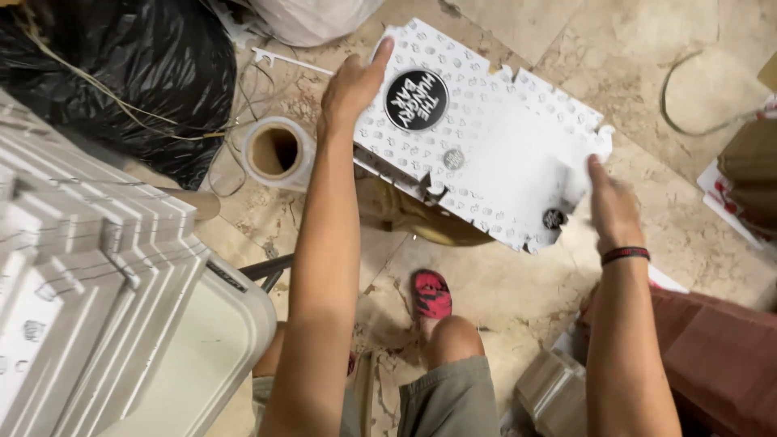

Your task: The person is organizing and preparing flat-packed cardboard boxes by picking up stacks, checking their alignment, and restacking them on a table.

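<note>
I hold a flat, unfolded white cardboard box blank [486,133] out in front of me, printed with small grey marks and a round black label. My left hand [350,85] grips its left edge, thumb up along the top corner. My right hand [611,212], with a dark wristband below it, grips the right edge. The blank is tilted and blurred on its right half. A tan rounded object [421,217] shows beneath it.
A stack of flat white blanks [89,275] lies on a pale folding table [218,348] at left. A roll of clear film [277,152], a black bag [137,65], a white bag [312,16] and a looped cord [688,113] lie on the marble floor. My foot in a red shoe [431,295] is below; reddish cloth [720,356] sits right.
</note>
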